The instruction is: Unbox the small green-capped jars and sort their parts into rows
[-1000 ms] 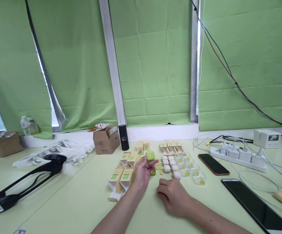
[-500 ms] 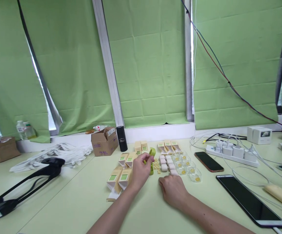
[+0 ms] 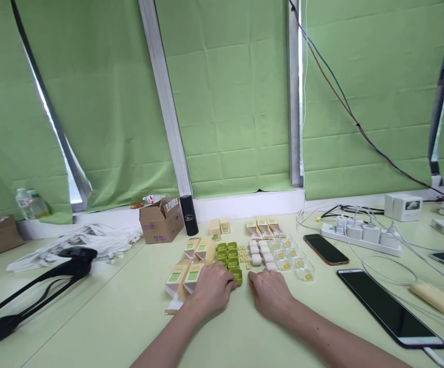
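Note:
My left hand [image 3: 211,289] rests on the pale green table, fingers curled down against the nearest of several green earbud cases [image 3: 229,257] set in two short rows. Whether it grips that case is hidden by the fingers. My right hand [image 3: 271,294] lies beside it, knuckles up and fingers curled under, just in front of a row of white cases [image 3: 261,253]. Small yellow tiles [image 3: 244,254] lie between the green and white cases. Tan cartons with green labels [image 3: 185,275] stand left of my left hand. Clear lids with yellow dots [image 3: 293,258] sit right of the white cases.
A brown cardboard box [image 3: 160,220] and a black cylinder [image 3: 187,215] stand near the window sill. A black strap device [image 3: 26,290] lies at the left. Phones [image 3: 389,307] [image 3: 323,249], a power strip [image 3: 362,236] with chargers and loose cables fill the right side.
My left hand held a green case up in the air; it has come down to the table by the green rows. My right hand stayed put. The view shifted slightly right.

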Tool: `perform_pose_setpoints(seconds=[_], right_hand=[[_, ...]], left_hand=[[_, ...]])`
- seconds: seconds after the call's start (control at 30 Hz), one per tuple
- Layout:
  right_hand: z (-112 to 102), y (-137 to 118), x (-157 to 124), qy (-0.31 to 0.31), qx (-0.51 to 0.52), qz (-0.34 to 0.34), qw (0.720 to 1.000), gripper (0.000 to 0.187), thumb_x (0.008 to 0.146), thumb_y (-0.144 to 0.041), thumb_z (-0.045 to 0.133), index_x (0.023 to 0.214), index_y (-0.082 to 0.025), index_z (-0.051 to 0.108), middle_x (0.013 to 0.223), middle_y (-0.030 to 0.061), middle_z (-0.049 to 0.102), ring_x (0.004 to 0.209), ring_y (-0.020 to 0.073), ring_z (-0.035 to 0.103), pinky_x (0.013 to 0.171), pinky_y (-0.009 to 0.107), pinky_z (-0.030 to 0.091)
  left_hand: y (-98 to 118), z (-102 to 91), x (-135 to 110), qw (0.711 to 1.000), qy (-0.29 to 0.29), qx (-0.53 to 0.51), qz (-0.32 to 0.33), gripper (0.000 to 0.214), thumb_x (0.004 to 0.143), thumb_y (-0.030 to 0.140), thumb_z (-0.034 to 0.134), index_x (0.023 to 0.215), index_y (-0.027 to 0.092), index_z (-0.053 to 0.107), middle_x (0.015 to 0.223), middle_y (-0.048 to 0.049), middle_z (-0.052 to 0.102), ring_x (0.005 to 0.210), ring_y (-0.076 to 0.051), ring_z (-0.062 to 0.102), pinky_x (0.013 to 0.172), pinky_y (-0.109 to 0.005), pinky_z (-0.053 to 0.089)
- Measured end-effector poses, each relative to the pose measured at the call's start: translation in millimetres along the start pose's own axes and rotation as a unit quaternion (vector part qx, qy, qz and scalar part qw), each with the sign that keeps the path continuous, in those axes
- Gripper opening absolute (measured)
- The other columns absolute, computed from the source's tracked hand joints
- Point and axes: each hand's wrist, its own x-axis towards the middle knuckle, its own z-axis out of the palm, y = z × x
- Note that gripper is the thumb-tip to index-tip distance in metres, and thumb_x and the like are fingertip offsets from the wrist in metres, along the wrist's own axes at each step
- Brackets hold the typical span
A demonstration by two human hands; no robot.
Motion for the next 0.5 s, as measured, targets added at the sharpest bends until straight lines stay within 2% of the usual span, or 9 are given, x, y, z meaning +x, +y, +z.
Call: perform_pose_setpoints(seconds=[0.33,0.5], right_hand=[[2.8,0.1,0.5,0.012,-0.002,-0.007,1.0,0.017,0.087,-0.011,0.057,0.099,-0.016,0.067,0.091,0.0136,0.077,0.083,0.0271,0.073,0.062,0.029,0.035],[2.3,0.3,1.2,0.007,-0.006,-0.011,1.0,0.022,0.082,-0.007,0.058,0.101,-0.016,0.067,0.091,0.0133,0.078,0.082,0.0277,0.074,0.061,0.029,0.036]], left_hand=[[3.3,3.3,2.0,1.0,-0.011,0.004,-0.027,0.03,0.092,0.03,0.056,0.069,0.022,0.074,0.076,-0.0109,0.073,0.078,-0.027,0.067,0.065,-0.033,0.038],[0.5,9.6,2.8,0.999,0.005,-0.011,-0.032,0.028,0.091,0.03,0.059,0.068,0.023,0.073,0.077,-0.0105,0.075,0.077,-0.027,0.069,0.066,-0.033,0.037]])
